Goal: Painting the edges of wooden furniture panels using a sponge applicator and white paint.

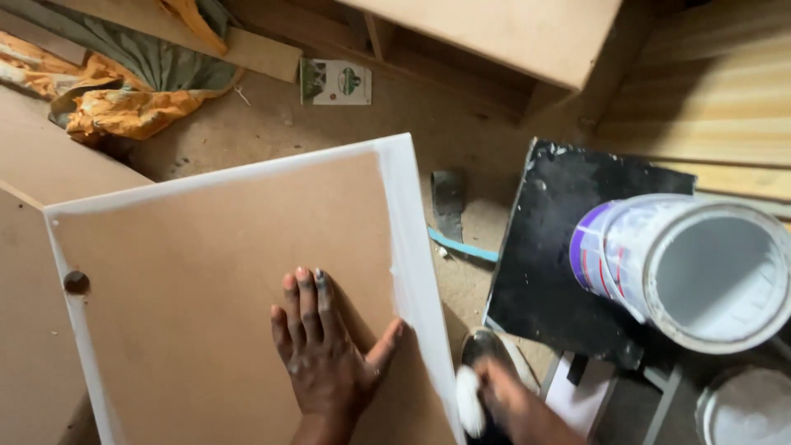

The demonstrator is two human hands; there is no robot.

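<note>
A brown board [214,272] with white-painted edges lies tilted in front of me. My left hand [325,350] rests flat on its lower right part, fingers spread, the thumb near the white right edge [412,264]. My right hand [511,400] is just right of that edge, low in view and blurred. It grips a white-tipped thing [468,400], which looks like a small brush or pad, close against the board's edge. A dark round knob [76,282] sits at the board's left edge.
An open can of white paint [700,272] stands on a black board [568,247] at right. Its lid [746,408] lies at bottom right. Wooden furniture [494,41] stands behind. Orange cloth [124,91] and a small carton [335,82] lie on the dusty floor.
</note>
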